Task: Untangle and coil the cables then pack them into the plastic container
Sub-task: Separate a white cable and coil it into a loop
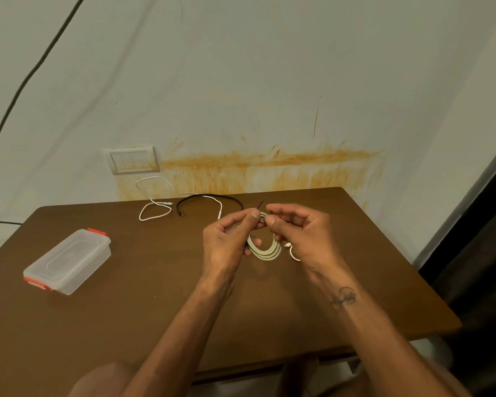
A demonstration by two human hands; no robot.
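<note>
This looks like a plain room in a home. A brown wooden table [126, 325] stands pushed against a pale painted wall [241, 67] marked with a broad orange-brown stain [269, 164] just above the table's far edge. At eleven o'clock a cream rectangular wall socket plate [133, 159] is set into the wall, and a thin black wire [32, 73] runs slantwise across the wall at ten o'clock.
</note>
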